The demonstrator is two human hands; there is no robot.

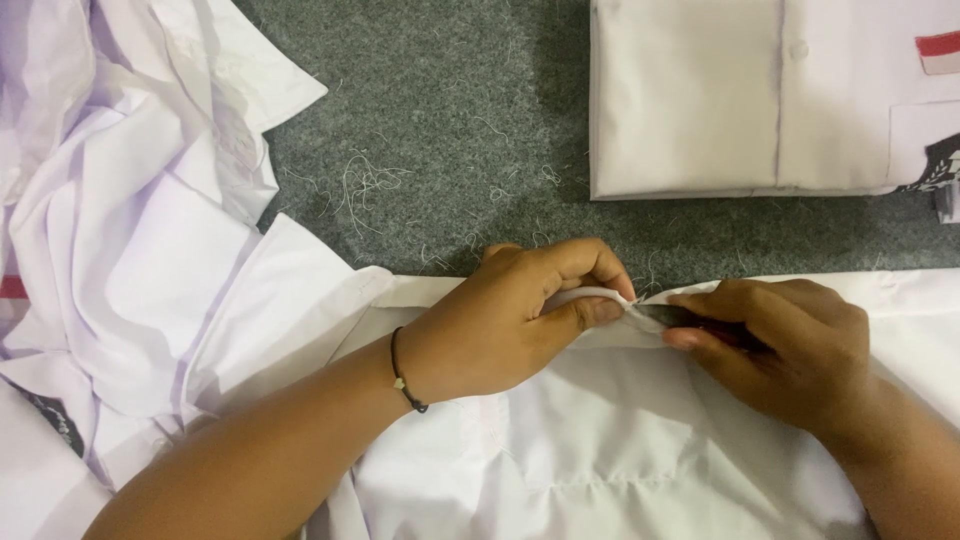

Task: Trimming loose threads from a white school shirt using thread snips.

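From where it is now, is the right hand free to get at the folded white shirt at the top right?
Probably not at once: the right hand holds a small dark tool; bare grey mat lies before the folded shirt.

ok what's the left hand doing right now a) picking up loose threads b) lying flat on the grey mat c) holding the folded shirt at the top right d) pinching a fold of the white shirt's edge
d: the left hand pinches a raised fold along the edge of the white shirt between thumb and fingers, right beside the right hand, which grips a small dark tool.
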